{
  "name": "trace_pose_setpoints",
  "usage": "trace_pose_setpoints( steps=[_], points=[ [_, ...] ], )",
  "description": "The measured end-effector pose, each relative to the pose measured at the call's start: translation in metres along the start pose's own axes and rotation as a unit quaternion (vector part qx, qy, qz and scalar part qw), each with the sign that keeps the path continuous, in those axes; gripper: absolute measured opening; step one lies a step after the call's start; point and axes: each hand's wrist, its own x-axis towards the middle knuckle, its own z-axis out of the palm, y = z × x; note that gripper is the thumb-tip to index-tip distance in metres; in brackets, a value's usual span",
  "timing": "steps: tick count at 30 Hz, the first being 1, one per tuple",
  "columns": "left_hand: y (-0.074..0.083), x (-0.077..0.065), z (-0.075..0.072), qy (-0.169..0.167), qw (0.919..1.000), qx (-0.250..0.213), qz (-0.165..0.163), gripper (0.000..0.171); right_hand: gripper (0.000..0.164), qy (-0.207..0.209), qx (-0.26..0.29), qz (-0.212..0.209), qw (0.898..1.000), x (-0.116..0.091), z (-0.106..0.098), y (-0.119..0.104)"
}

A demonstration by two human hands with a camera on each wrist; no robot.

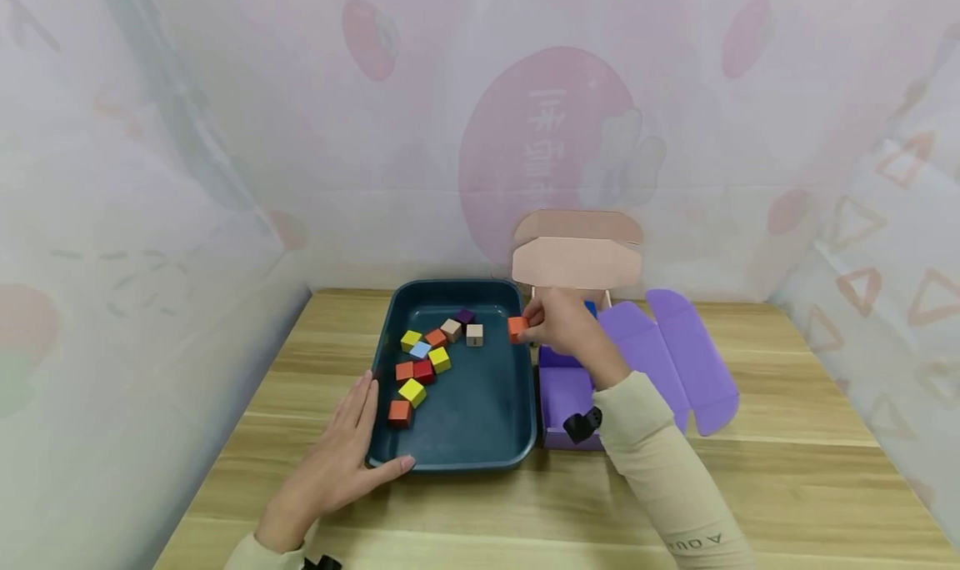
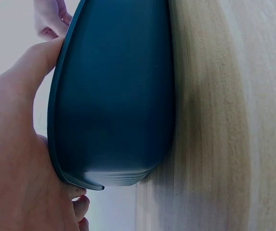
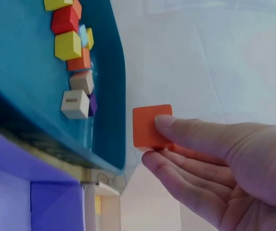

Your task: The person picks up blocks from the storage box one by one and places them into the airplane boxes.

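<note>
My right hand (image 1: 564, 324) pinches an orange cube (image 3: 152, 126) between thumb and fingers, above the right rim of the dark teal tray (image 1: 480, 437). On the tray's near left corner rests my left hand (image 1: 341, 449), its fingers straight along the left side and the thumb over the near rim. Inside the tray, mostly on the left, lie several small cubes: yellow (image 1: 412, 392), red (image 1: 423, 371), orange (image 1: 400, 413), light blue (image 1: 420, 350), plain wood (image 1: 474, 335) and dark purple (image 1: 465, 317). The left wrist view shows the tray's outer wall (image 2: 113, 96) beside the table.
Right of the tray stands an open purple box (image 1: 566, 395), its flaps (image 1: 693, 362) spread to the right. Behind it, a box with a raised pale pink lid (image 1: 577, 262) is partly hidden by my right hand; something blue (image 1: 591, 307) shows there. Fabric walls enclose the wooden table (image 1: 795, 470).
</note>
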Motion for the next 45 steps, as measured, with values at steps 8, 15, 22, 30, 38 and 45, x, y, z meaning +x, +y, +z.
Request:
trace_pose_setpoints(
  steps=[8, 15, 22, 30, 38, 45],
  points=[
    [0.002, 0.001, 0.002, -0.002, 1.0, -0.004, 0.003, 0.123, 0.026, 0.02, 0.021, 0.023, 0.999, -0.023, -0.007, 0.029],
    [0.002, 0.001, 0.0, -0.003, 0.9999, -0.014, 0.001, 0.123, 0.026, 0.002, -0.001, 0.074, 0.997, -0.034, 0.0, 0.046],
    [0.0, 0.001, 0.0, -0.005, 0.9999, -0.009, -0.001, 0.123, 0.017, 0.004, -0.002, 0.135, 0.991, -0.035, 0.028, 0.056],
    [-0.002, 0.001, 0.001, -0.008, 0.9999, -0.006, -0.007, 0.123, 0.022, 0.016, -0.001, 0.134, 0.991, -0.032, 0.058, 0.067],
    [-0.001, 0.001, 0.003, -0.005, 0.9999, -0.008, -0.011, 0.123, 0.017, 0.038, 0.001, 0.115, 0.993, -0.03, 0.076, 0.078],
    [-0.002, 0.001, 0.003, -0.003, 0.9999, -0.012, -0.008, 0.123, 0.021, 0.077, 0.025, 0.125, 0.989, -0.03, 0.083, 0.08]
  ],
)
